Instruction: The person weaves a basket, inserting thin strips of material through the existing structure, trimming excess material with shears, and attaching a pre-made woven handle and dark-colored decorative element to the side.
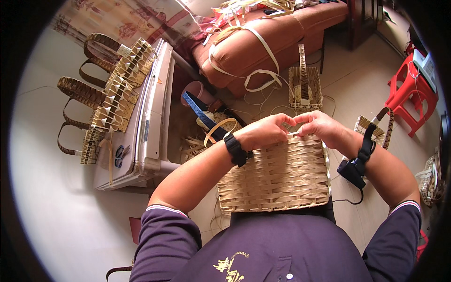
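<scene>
A woven basket (275,176) of flat tan strips rests on my lap, its broad woven side facing up. At its far edge, my left hand (268,129) and my right hand (324,128) meet, fingertips bent inward and almost touching. Both hands are closed in a pinch over the edge. A small pale bit shows beneath the fingertips, but what exactly they grip is too small to make out. Black straps circle both wrists, and the one on my right carries a small black device with a cable.
At left, several handled baskets (115,105) and scissors (121,156) sit on a pale table (157,113). Ahead are a strip-draped orange-brown sofa (263,44), a small handled basket (305,87) and a pink bin (195,88). A red stool (411,91) stands at right.
</scene>
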Tool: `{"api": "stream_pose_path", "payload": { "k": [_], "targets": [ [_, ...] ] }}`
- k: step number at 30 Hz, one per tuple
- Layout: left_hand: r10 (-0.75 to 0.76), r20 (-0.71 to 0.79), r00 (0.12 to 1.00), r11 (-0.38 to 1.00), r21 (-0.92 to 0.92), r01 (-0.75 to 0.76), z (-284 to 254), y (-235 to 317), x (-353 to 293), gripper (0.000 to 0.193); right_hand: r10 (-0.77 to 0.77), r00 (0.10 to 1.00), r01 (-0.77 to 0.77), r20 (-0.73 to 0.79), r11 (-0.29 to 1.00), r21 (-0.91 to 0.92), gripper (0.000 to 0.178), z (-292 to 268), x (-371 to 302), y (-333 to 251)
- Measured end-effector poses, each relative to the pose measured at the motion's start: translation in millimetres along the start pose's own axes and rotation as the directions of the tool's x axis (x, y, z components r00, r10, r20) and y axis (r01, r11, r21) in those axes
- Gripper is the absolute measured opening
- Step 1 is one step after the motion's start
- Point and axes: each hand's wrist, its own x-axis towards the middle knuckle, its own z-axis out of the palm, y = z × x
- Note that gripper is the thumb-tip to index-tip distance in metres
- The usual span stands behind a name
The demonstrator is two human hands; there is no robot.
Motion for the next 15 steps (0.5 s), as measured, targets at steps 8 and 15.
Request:
{"api": "stream_pose_path", "payload": {
  "k": [8, 15],
  "targets": [
    [-0.184, 0.085, 0.979, 0.920, -0.336, 0.202, -2.6, 3.9, 12.3, 0.049, -0.052, 0.998, 0.053, -0.042, 0.998, 0.021, 0.044, 3.1, -7.7, -6.7],
    [-0.246, 0.155, 0.957, 0.878, -0.382, 0.288, -1.9, 16.2, 21.5, 0.057, -0.734, 0.679, 0.411, 0.024, 0.353, -0.841, 0.007, 5.4, -39.1, -13.9]
  ]
}}
